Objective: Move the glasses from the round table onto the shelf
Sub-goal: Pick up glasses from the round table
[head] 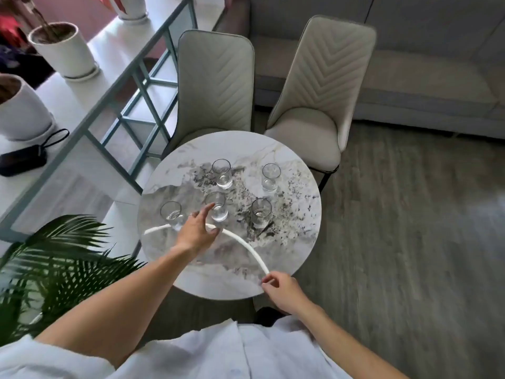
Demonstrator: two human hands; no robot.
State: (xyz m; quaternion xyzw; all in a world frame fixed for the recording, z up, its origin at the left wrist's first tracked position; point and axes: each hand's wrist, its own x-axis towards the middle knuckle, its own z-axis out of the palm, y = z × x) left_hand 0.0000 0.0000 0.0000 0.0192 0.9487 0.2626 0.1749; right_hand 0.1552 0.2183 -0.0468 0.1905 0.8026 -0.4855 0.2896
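Bare fingers of the left hand (197, 231) are spread and loose, gripping nothing, reaching toward the centre glass (217, 206); the fingertips lie at its near wall, and whether they touch it cannot be told. The right hand (282, 289) is pinched shut on one end of a white curved strip (240, 241), which arcs low across the round table (287, 258) and passes under the left hand.

Five clear glasses stand upright on the marble top, none yet moved: the centre glass, a near-left glass (171, 213) just beside the left hand, a near-right glass (261, 212), a far-left glass (222, 173) and a far-right glass (270, 177).

Recommended grasp: close thumb and fingers around the mid-wall of the centre glass, not the rim. Lift straight up before travelling, since the near-left glass stands close. The strip should be kept clear of the bases; a snag could tip a glass.

Destination, by judgement, is the white shelf (90, 77) at left, which carries plant pots (64, 49)
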